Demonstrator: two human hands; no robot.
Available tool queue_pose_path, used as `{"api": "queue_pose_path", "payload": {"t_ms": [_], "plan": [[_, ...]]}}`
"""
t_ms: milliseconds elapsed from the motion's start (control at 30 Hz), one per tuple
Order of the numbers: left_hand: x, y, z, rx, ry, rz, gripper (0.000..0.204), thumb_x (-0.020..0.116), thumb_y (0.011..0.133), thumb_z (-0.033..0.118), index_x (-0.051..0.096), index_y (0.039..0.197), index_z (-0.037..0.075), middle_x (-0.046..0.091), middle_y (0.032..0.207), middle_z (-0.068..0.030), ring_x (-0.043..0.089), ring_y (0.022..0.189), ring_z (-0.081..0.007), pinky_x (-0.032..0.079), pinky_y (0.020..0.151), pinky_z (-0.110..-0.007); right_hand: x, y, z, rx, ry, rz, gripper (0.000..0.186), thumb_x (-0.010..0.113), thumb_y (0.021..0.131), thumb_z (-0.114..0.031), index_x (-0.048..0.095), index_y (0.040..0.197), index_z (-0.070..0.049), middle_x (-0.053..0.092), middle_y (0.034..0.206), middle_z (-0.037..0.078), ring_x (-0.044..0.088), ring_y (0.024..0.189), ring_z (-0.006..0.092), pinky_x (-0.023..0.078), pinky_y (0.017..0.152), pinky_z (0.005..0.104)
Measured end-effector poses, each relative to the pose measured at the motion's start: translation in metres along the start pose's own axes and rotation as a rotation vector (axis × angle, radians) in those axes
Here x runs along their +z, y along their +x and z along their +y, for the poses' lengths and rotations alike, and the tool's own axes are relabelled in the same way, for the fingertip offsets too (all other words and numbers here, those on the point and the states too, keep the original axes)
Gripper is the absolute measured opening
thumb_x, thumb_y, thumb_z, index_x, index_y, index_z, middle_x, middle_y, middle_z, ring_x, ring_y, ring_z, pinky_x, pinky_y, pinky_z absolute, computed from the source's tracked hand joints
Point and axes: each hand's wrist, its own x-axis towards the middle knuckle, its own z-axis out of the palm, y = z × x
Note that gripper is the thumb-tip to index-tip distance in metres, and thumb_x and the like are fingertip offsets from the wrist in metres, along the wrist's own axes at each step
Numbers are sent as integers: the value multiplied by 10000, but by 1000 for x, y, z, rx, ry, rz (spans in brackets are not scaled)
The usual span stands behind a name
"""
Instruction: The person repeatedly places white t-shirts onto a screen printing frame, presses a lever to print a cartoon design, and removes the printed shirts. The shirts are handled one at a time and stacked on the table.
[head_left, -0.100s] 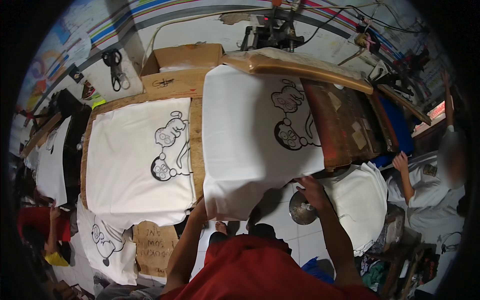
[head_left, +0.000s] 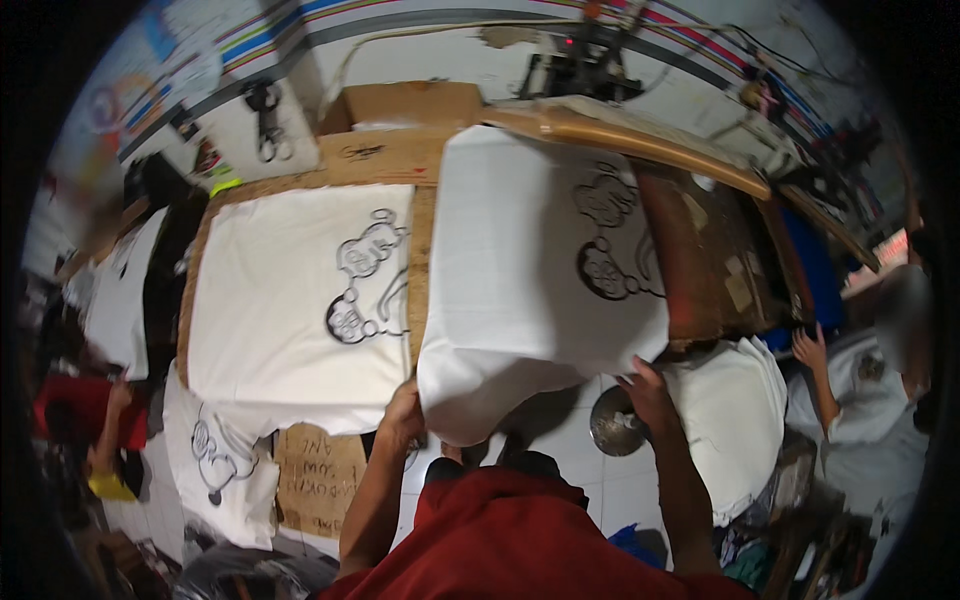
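**Two hands at the hem of a printed white shirt**

Wooden printing boards fill the middle of a crowded workshop, with a striped wall behind them and pale floor tiles below. On the right-hand board lies a white T-shirt bearing a black outline cartoon print; its lower edge hangs off the near end of the board. The left hand is closed on the shirt's lower left corner, fingers curled round the cloth. The right hand grips the hem at the lower right, just beside the board's brown edge; how tightly its fingers close I cannot tell.

Beside it, on the left board, a second white shirt with the same print lies flat. Another printed shirt hangs below that one, next to a piece of brown cardboard. A stack of folded white cloth sits near the right hand, with a round metal dish just under that wrist. Another person's hand rests at the far right, and someone in red is at the far left. Scissors hang on the wall.
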Motion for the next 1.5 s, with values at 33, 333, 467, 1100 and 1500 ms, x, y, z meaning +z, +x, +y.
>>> {"api": "queue_pose_path", "payload": {"t_ms": [33,333,467,1100,1500], "plan": [[6,-16,8,128,-37,81,427,617,878,205,499,1237,5,606,1165,-118,586,1059,-227,441,966,-373,1,-8,-6,-50,-49,-7,341,584,882,-242,557,1160,-45,592,1134,69,530,1086,216,364,967,411],[77,-198,115,1223,-60,347,125,612,878,151,574,949,56,620,917,-49,590,887,-173,413,923,-332,120,-11,-164,-655,3,-158,489,627,779,-3,482,1246,-29,571,1129,104,560,1061,224,456,940,372],[104,-301,159,1597,304,300,119,633,858,141,577,788,64,617,777,-50,595,810,-143,459,826,-320,226,-24,-196,-795,-80,-394,683,630,778,-12,267,1356,-5,556,1041,151,584,956,220,480,849,316],[-30,-306,481,1449,597,656,524,650,789,-61,472,1281,-98,585,1180,-182,616,941,-173,492,801,-224,524,139,-67,-470,-21,-437,620,595,803,116,295,1345,125,513,1055,145,557,999,222,478,907,332],[-32,-344,512,1548,750,461,600,676,812,64,419,1336,-76,482,1315,-209,555,1100,-224,437,932,-276,549,47,-79,-729,-203,-455,689,605,777,83,284,1386,93,411,1361,180,424,1245,234,346,1029,320]]}}
